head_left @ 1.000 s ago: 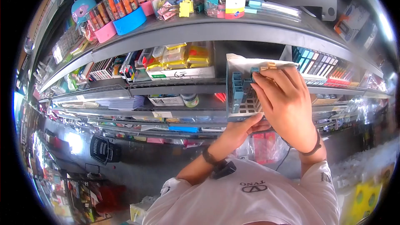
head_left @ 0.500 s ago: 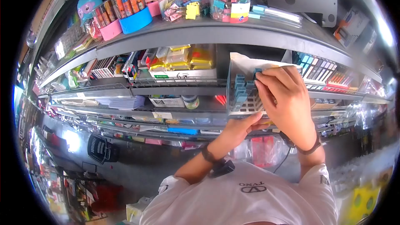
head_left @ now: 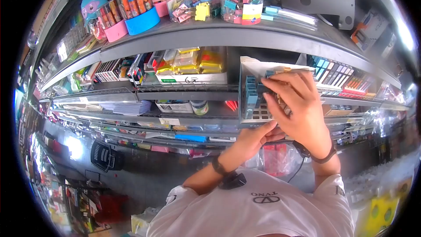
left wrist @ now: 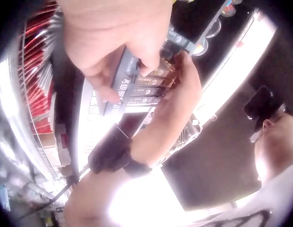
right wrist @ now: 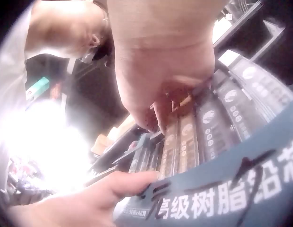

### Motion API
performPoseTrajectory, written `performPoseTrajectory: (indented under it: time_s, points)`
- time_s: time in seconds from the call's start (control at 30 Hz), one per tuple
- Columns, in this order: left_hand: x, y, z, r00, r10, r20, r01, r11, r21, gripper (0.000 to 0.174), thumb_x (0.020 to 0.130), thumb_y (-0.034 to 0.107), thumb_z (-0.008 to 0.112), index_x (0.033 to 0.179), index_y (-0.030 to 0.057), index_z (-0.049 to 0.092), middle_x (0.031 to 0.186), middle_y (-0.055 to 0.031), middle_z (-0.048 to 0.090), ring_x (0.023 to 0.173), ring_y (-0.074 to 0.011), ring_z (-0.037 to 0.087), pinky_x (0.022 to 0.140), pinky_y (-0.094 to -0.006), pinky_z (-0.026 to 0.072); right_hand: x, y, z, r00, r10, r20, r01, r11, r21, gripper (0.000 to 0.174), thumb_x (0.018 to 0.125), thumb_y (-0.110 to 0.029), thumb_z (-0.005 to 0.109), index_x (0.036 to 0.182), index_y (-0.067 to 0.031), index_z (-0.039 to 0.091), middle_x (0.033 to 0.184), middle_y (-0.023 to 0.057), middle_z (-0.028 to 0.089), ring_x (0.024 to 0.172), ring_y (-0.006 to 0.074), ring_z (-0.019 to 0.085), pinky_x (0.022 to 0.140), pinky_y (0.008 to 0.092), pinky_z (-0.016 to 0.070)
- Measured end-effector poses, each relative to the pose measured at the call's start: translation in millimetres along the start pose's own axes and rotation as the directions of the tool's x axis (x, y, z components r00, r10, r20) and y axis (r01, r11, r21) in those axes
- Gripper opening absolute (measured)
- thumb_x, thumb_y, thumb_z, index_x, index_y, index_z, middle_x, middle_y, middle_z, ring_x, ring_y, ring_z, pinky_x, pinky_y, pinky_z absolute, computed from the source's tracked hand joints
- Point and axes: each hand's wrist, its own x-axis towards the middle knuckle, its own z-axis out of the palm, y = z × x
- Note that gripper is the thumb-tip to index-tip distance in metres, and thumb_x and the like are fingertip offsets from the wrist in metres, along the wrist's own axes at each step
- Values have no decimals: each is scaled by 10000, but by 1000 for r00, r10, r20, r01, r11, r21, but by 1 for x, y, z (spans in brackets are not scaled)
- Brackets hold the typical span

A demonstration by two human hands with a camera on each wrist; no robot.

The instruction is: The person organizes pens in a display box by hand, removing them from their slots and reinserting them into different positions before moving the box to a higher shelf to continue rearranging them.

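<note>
An open box with a white inner flap (head_left: 254, 66) and a blue printed front (right wrist: 222, 189) holds teal cases (head_left: 251, 94), grey cases (right wrist: 212, 127) and tan cases (right wrist: 186, 137). My left hand (head_left: 256, 138) grips its lower front edge, thumb on the printed face; in the left wrist view this hand (left wrist: 118, 38) is close up. Over the box is my right hand (head_left: 298, 101), fingers bent and spread, fingertips among the cases. The right wrist view has its fingers (right wrist: 160, 113) at the tan cases; whether they pinch one is hidden.
Clear tubs of clips (head_left: 241, 6) stand on the upper shelf (head_left: 197, 39). Left of the box is a white carton of yellow packets (head_left: 193, 78); to its right are racks of slim cases (head_left: 335, 72). A black basket (head_left: 101, 156) lies on the floor.
My right hand's fingertips have shifted slightly left over the cases, with the thumb and index finger farther apart. The box has moved a little; my left hand keeps its grip.
</note>
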Motion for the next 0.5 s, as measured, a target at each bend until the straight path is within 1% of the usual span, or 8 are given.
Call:
performPoseTrajectory:
  time_s: [0.1,0.2,0.3,0.4,0.5]
  points:
    - [-6,5,6,999,35,22,-36,998,43,387,1114,186,509,1406,-58,582,1393,-159,644,1301,-305,632,1180,-472,467,0,0,2,999,-38,17,39,997,-59,350,764,-59,836,1108,-70,777,1100,61,683,1031,297,608,891,426,515]
    - [1,2,-4,997,18,71,-16,999,-36,393,1087,197,611,1443,40,556,1376,-121,652,1267,-295,661,1097,-474,540,-3,5,5,998,-53,39,55,996,-75,373,773,-124,823,1131,-72,733,1082,75,662,1068,311,585,906,435,480]
    - [2,1,-6,995,9,97,-4,999,-51,393,1085,192,615,1446,50,554,1383,-116,649,1274,-302,659,1094,-471,539,-3,4,5,997,-19,77,26,995,-97,406,773,-140,825,1156,-84,702,1077,76,658,1071,305,577,902,443,457]
    - [4,-1,-7,997,13,81,-6,997,-80,394,1080,179,620,1449,58,551,1392,-115,646,1274,-311,661,1093,-468,539,-2,3,5,992,-12,122,28,991,-131,413,785,-144,816,1174,-92,686,1081,71,668,1071,301,574,890,443,438]
    - [3,0,-4,999,18,50,-14,997,-76,395,1074,161,625,1447,55,550,1398,-116,643,1270,-315,665,1094,-463,539,-1,-3,8,992,60,107,-46,990,-133,376,772,-87,824,1134,-105,728,1061,47,687,1083,278,577,944,437,434]
